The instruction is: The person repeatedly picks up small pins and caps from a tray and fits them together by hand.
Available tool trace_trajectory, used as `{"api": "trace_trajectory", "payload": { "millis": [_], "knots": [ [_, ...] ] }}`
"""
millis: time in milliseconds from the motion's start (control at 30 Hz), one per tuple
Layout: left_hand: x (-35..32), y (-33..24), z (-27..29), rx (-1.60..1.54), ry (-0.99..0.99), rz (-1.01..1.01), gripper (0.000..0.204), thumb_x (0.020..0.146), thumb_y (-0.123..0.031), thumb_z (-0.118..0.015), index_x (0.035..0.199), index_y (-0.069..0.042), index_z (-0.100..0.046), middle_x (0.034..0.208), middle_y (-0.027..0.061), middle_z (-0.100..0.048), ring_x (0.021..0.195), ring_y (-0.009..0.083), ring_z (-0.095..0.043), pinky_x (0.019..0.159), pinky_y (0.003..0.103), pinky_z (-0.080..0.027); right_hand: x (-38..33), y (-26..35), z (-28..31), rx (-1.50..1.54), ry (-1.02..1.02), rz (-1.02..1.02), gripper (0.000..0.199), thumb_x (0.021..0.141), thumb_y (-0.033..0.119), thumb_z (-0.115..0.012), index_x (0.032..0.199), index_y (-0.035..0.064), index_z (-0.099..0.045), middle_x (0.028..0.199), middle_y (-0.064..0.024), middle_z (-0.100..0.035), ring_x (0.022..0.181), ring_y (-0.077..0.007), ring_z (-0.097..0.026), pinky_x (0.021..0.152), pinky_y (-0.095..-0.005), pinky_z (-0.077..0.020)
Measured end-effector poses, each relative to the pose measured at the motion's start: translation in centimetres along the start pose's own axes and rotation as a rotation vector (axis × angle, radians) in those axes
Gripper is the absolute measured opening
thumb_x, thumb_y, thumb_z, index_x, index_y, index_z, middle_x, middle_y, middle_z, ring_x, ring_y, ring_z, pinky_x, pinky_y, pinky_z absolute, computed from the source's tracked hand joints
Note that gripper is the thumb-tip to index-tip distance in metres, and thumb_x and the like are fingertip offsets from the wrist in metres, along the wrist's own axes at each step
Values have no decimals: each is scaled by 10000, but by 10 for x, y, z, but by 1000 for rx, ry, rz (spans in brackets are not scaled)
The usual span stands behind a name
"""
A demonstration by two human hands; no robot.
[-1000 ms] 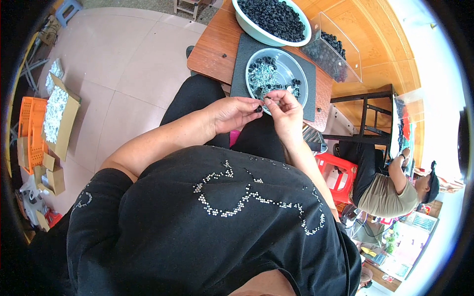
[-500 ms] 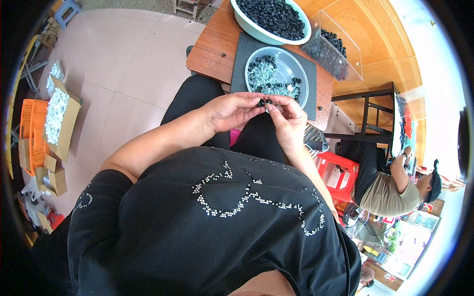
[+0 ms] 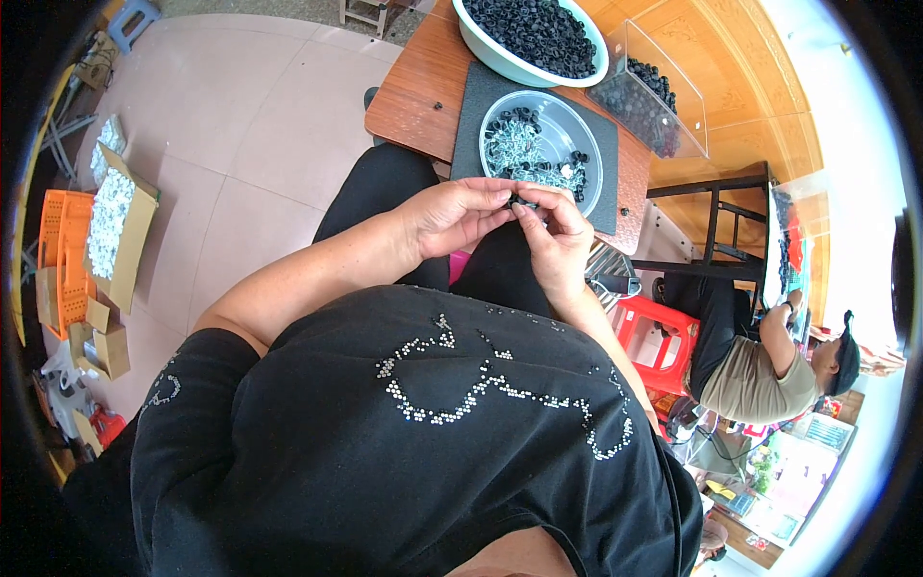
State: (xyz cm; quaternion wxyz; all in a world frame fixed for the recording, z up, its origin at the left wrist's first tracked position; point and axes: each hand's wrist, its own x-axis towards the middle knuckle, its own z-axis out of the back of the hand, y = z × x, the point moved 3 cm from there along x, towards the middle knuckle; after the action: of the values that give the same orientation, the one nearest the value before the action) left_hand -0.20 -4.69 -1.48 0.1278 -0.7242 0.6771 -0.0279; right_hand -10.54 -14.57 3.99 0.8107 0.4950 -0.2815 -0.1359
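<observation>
Black part (image 3: 519, 203), mostly hidden: left hand (image 3: 450, 217) and right hand (image 3: 558, 229) both pinch it, by the clear bowl (image 3: 561, 129). Best, I judge, to keep it square and press evenly.

Bowl (image 3: 562, 127) on mat (image 3: 471, 106), mat on tabletop (image 3: 409, 101)
In the bowl, small parts (image 3: 519, 144); beyond it, a basin (image 3: 538, 80) of more parts (image 3: 534, 34); right of the basin, a part-filled box (image 3: 615, 104); left of the mat, one loose part (image 3: 438, 106); far left, a crate (image 3: 63, 240), carton (image 3: 133, 248) to its right
</observation>
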Motion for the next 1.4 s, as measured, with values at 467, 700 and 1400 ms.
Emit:
{"api": "trace_trajectory", "payload": {
  "millis": [467,700,1400],
  "knots": [
    [-1,-1,1,177,-120,-112,147,879,-66,-577,1009,1,-588,1009,97,-609,958,164,-606,881,239,-500,-4,-3,0,465,4,-301,206,822,-44,-617,1025,-3,-609,933,-33,-609,834,-90,-564,744,-204,-449],
    [-4,-4,-11,213,-134,-128,157,891,-71,-560,1018,14,-597,1008,101,-617,950,149,-607,867,229,-506,-8,-8,1,486,17,-340,266,841,6,-619,1106,-2,-594,905,-16,-618,790,-59,-564,669,-177,-442],
    [-7,0,-17,244,-119,-177,168,877,-45,-570,1029,4,-623,975,98,-640,905,145,-612,854,247,-504,-13,-11,-8,720,-8,-354,227,873,30,-580,1100,20,-575,922,-39,-618,726,-80,-536,652,-202,-435]
  ]
}}
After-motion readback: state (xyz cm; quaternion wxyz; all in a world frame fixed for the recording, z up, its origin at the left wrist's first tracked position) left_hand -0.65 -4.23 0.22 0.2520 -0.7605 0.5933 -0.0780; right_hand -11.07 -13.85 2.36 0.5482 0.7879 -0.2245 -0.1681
